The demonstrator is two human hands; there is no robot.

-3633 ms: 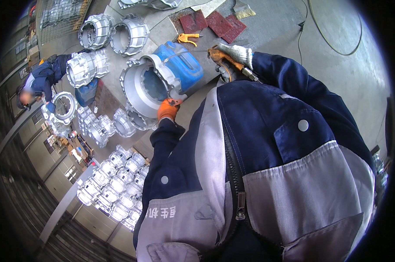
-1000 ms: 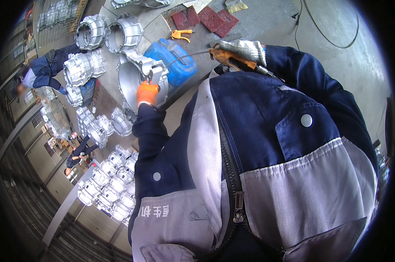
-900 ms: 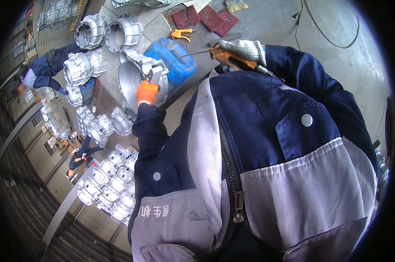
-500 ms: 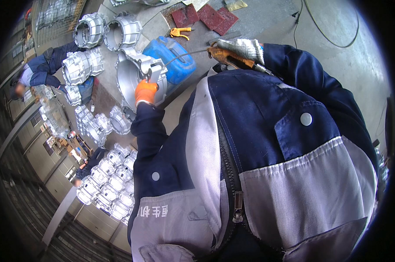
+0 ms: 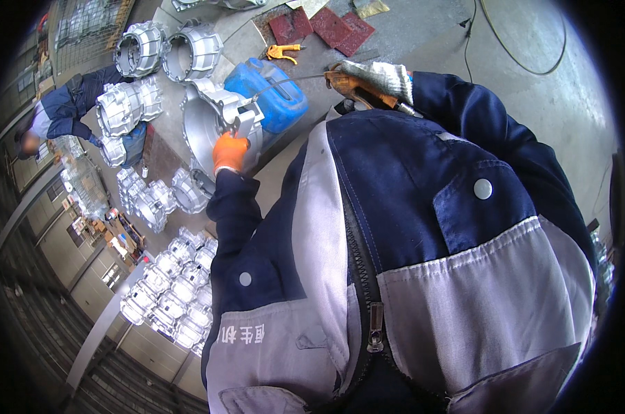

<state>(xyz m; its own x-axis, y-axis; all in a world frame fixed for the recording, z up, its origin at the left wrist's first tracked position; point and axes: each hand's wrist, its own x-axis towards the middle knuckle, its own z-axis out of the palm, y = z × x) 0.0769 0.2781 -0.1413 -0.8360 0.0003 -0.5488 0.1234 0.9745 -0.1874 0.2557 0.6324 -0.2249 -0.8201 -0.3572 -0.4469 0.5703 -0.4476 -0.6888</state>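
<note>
Fingers of the left hand, in an orange glove, are curled closed on the rim of a large silver metal casting, which stands on its edge at the upper centre-left of the frame, just beside a blue plastic canister. The right hand, in a grey-white glove, is at the upper centre and is clenched around an orange-handled tool; a thin metal nozzle goes from the tool to the left, over the canister, toward the top of the casting. Whether its tip touches the casting I cannot tell. Behind the canister a small orange tool lies on the floor, near two dark red mats. More silver castings stand at the upper left, and many smaller ones lie in rows at the lower left. Another person in blue clothes bends at the left edge. Compared with half a second ago, both hands keep the same grips and almost the same places; the casting is still upright under the left hand, and the view has shifted only a little.
</note>
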